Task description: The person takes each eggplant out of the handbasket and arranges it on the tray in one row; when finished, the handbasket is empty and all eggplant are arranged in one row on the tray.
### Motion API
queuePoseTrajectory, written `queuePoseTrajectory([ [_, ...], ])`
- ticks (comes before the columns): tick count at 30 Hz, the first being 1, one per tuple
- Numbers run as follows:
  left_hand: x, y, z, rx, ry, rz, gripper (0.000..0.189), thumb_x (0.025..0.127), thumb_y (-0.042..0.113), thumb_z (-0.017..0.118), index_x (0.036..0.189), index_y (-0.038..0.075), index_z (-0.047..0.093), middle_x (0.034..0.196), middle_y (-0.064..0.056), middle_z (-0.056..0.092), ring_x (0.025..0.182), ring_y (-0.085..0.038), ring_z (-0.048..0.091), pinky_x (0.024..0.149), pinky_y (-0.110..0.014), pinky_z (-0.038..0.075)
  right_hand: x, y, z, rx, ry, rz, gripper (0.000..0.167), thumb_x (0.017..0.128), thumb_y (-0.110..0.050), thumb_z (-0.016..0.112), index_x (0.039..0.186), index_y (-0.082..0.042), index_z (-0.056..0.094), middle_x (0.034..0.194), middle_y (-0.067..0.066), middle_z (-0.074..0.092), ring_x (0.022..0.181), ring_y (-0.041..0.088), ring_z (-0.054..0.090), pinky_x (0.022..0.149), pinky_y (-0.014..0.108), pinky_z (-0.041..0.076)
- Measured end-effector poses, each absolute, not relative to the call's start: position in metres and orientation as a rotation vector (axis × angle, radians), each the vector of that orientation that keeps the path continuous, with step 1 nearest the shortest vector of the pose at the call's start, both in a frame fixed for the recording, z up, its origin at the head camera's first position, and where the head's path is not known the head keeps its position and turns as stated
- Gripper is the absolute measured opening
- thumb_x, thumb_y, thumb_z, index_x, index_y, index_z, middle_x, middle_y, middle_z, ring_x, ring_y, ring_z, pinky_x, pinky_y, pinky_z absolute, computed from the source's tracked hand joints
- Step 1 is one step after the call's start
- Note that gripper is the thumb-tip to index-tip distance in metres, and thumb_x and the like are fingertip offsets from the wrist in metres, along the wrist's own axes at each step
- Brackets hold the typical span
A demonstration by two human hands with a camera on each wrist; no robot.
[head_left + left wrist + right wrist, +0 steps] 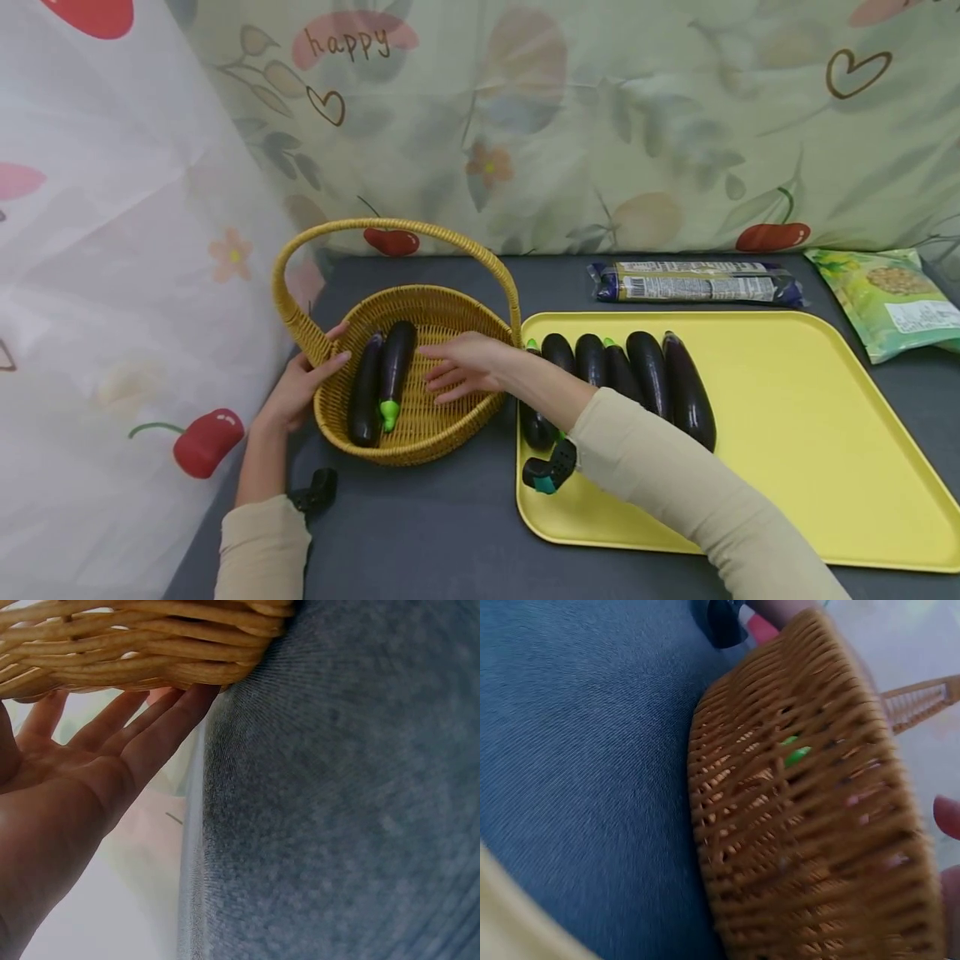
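Note:
The yellow wicker basket point(420, 457) stands on the dark cloth with its arched handle up. Two eggplants point(396, 367) lie side by side in its left half, one with a bright green stem end. My left hand point(296, 392) holds the basket's left side by the handle base, thumb over the rim, fingers along the outer wicker point(142, 645). Over the basket's right half hangs my right hand point(468, 367), fingers spread and holding nothing. Several eggplants point(686, 392) lie in a row on the yellow tray point(810, 467); my right forearm partly hides them.
Behind the tray lies a long plastic-wrapped package point(697, 283). A green bag point(888, 304) is at the far right. Patterned cloth point(570, 125) hangs at the back and left. The tray's left edge stands close to the basket.

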State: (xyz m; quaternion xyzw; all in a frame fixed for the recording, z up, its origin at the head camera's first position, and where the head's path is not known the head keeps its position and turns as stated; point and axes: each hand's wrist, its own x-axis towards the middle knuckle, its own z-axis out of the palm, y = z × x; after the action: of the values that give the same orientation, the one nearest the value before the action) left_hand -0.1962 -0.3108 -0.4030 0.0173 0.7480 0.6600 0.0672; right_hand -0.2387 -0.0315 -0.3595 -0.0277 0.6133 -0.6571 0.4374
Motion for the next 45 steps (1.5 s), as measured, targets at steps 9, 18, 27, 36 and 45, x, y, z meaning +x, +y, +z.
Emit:
queuePoseTrajectory([
  [9,-0.196,-0.311,-0.405,0.04,2.264,1.993,0.063,0.098,0.023,0.057,0.152,0.011,0.026,0.153,-0.013,0.026,0.13,-0.024,0.036,0.086,-0.022,0.046,-0.245,-0.072,-0.381,0.057,1.591,-1.664,0.063,0.095,-0.025,0.062,0.145,0.0,0.033,0.129,0.028,0.05,0.117,0.039,0.051,0.08,0.044,0.052],
  [18,-0.196,-0.31,-0.404,0.038,2.262,1.988,0.064,0.097,0.026,0.058,0.152,0.014,0.027,0.154,-0.01,0.025,0.13,-0.028,0.036,0.086,-0.024,0.047,-0.244,-0.095,-0.381,0.092,1.721,-1.627,0.058,0.093,-0.027,0.064,0.136,0.004,0.043,0.116,0.023,0.057,0.104,0.036,0.059,0.076,0.044,0.053],
  [27,-0.196,-0.311,-0.405,0.043,2.257,1.986,0.064,0.098,0.026,0.057,0.152,0.015,0.026,0.153,-0.015,0.026,0.127,-0.026,0.04,0.084,-0.025,0.048,-0.239,-0.102,-0.384,0.088,1.796,-1.592,0.048,0.087,-0.023,0.072,0.122,0.004,0.052,0.096,0.016,0.06,0.091,0.031,0.063,0.067,0.04,0.055],
  [36,-0.196,-0.312,-0.406,0.023,2.265,1.982,0.063,0.097,0.026,0.057,0.152,0.016,0.028,0.15,-0.019,0.029,0.119,-0.017,0.047,0.084,-0.024,0.048,-0.242,-0.09,-0.378,0.03,1.693,-1.691,0.059,0.091,-0.017,0.067,0.14,-0.003,0.038,0.104,0.016,0.061,0.098,0.031,0.062,0.072,0.042,0.054],
  [45,-0.194,-0.311,-0.405,0.01,2.289,1.963,0.063,0.097,0.026,0.057,0.152,0.016,0.028,0.147,-0.021,0.032,0.111,-0.012,0.052,0.082,-0.025,0.049,-0.239,-0.059,-0.355,-0.199,1.535,-1.7,0.067,0.093,-0.019,0.065,0.148,-0.007,0.027,0.113,0.015,0.062,0.103,0.028,0.062,0.078,0.043,0.052],
])
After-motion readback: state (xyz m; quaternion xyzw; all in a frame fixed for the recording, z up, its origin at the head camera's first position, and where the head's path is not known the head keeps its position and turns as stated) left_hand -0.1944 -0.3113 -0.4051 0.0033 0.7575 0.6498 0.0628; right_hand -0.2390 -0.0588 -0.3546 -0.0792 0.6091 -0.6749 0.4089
